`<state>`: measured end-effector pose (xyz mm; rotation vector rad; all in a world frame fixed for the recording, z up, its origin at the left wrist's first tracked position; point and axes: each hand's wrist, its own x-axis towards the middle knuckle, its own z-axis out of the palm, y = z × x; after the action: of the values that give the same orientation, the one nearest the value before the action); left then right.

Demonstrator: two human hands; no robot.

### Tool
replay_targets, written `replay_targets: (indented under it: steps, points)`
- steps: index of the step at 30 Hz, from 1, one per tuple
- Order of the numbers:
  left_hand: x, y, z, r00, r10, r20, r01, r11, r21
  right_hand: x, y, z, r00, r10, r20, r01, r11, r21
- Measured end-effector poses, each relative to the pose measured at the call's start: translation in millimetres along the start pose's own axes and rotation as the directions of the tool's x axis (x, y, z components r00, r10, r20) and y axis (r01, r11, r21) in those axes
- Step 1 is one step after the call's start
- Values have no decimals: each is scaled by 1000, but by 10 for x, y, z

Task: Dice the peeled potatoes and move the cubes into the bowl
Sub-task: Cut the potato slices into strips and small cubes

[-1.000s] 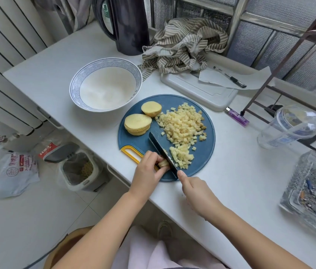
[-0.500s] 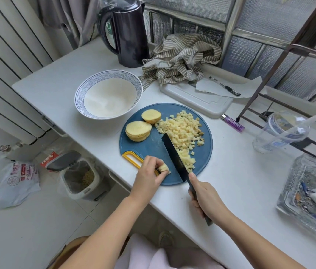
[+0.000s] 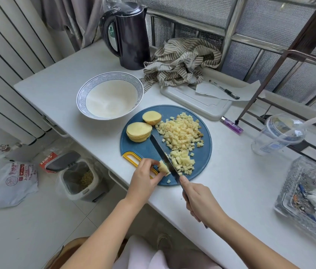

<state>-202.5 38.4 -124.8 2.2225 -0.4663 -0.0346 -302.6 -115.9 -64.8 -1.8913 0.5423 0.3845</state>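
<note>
A round blue cutting board with a yellow handle lies on the white table. On it sit a heap of potato cubes, a stack of potato slices and a potato end piece. My left hand pinches a small bundle of potato strips at the board's near edge. My right hand grips the handle of a dark knife, whose blade lies against the strips. The white bowl with a blue rim stands empty to the board's left rear.
A black kettle and a striped cloth sit at the back. A white board with paper and a pen, a purple lighter, a plastic cup and a glass tray lie to the right. A bin stands on the floor.
The knife has gone up and come back down on the strips between cuts. My left hand stays on the potato strips. The view has shifted, with the board lower in frame.
</note>
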Motion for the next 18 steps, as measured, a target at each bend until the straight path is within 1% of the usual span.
replay_targets:
  steps: [5,10,18]
  points:
    - [13,-2,5,1000,-7,0,7,1000,4,5,-3,47,1000,5,1,-5,1000,-12]
    - [10,-4,21,1000,-7,-3,7,1000,-2,12,6,59,1000,2,-4,-2,998,-68]
    - [13,14,30,1000,-16,-3,16,1000,-17,63,-17,-8,999,29,31,-25,994,-109]
